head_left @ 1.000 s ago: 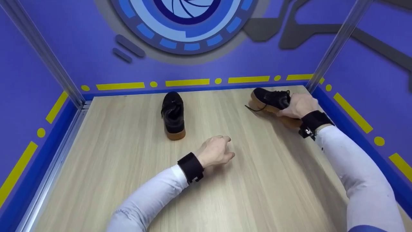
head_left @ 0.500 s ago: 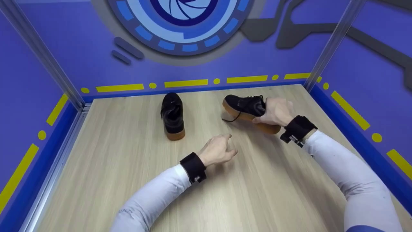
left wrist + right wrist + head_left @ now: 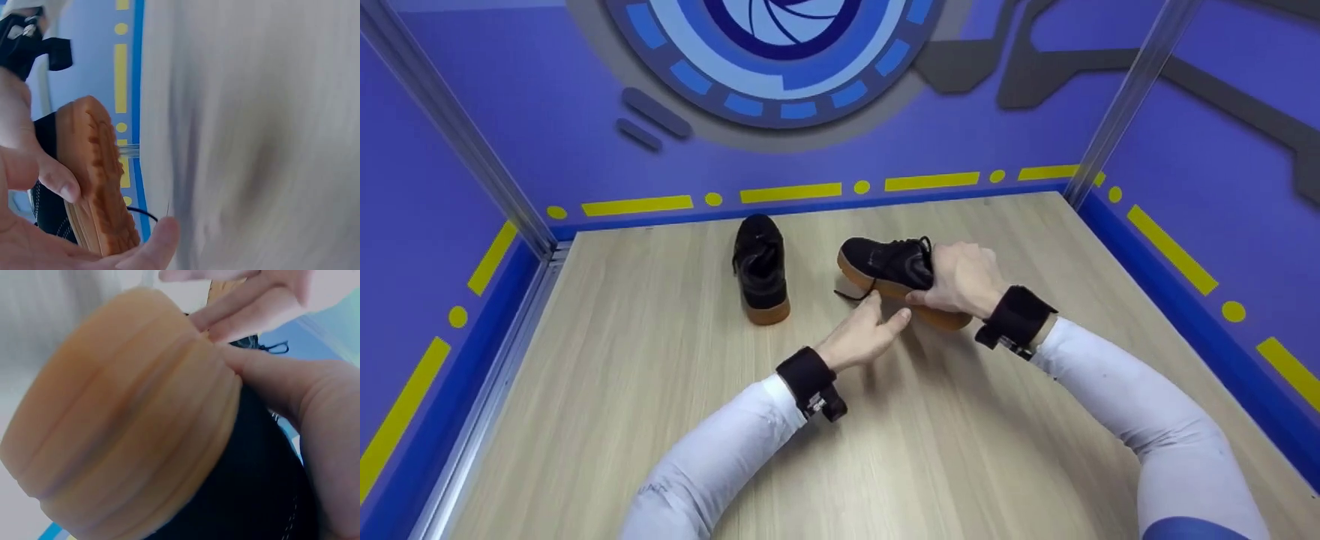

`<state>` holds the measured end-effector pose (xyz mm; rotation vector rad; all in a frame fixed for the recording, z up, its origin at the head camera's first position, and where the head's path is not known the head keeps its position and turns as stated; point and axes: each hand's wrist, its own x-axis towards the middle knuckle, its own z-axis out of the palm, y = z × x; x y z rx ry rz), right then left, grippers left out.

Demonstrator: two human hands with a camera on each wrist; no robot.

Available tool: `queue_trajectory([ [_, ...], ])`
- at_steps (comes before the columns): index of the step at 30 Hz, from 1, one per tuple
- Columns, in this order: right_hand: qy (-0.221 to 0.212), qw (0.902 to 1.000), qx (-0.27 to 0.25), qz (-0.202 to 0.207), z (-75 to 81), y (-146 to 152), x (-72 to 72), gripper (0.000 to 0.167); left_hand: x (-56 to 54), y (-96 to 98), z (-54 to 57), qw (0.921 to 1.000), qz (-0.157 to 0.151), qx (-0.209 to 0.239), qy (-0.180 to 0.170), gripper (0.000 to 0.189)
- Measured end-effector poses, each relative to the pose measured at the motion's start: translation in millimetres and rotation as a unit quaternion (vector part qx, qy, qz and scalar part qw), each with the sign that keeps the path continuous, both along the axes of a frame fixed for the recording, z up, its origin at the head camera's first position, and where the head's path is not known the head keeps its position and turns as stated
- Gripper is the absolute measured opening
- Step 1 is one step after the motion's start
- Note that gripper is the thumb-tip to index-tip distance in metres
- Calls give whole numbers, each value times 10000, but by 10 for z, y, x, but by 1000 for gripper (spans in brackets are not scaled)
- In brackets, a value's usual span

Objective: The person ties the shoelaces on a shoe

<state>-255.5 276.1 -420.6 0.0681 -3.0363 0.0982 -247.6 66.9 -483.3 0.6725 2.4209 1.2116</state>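
My right hand [image 3: 964, 281] grips a black lace-up shoe [image 3: 885, 259] by its heel end, thumb along the tan gum sole [image 3: 129, 399]. The shoe is held over the table, its toe toward the back left and a lace end hanging loose. Just below the shoe's near side is my left hand [image 3: 861, 334], fingers extended and thumb apart, fingertips right at the sole. In the left wrist view the ridged underside of the sole [image 3: 98, 174] shows beside those fingers. A matching black shoe [image 3: 761, 270] stands upright to the left, toe toward the back wall.
The wood-grain table [image 3: 607, 360] is bounded by a blue-purple back wall [image 3: 547, 150] and side walls with yellow markings. Metal posts stand at both back corners, and a metal rail [image 3: 502, 375] runs along the left edge.
My right hand has carried the shoe left from the back right toward the middle. My left hand has straightened its fingers and come up beside the sole. The other shoe has stayed put.
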Motion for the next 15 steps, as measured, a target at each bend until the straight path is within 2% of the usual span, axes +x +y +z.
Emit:
queue_trajectory([
  [2, 167, 9997, 102, 108, -24, -84, 14, 62, -9, -14, 28, 9972, 260, 417, -568, 96],
  [3, 240, 9995, 148, 143, -36, -129, 25, 58, -14, -16, 42, 9934, 445, 643, -836, 98],
  [4, 314, 9992, 175, 179, -49, -175, 39, 55, -23, -13, 50, 9865, 631, 968, -1161, 99],
  [5, 387, 9988, 196, 222, -63, -222, 54, 52, -29, -9, 60, 9773, 814, 1316, -1445, 99],
  [7, 529, 9979, 223, 304, -93, -327, 100, 47, -43, -5, 77, 9536, 1112, 1998, -1958, 91],
  [10, 762, 9954, 309, 495, -154, -494, 196, 47, -78, -20, 79, 9218, 1363, 2696, -2431, 67],
  [11, 829, 9944, 346, 555, -174, -547, 230, 49, -86, -38, 78, 9180, 1396, 2753, -2489, 59],
  [12, 884, 9934, 391, 618, -191, -599, 269, 50, -97, -59, 71, 9176, 1416, 2737, -2511, 53],
  [15, 1000, 9905, 496, 808, -221, -709, 374, 56, -132, -129, 39, 9265, 1447, 2534, -2377, 47],
])
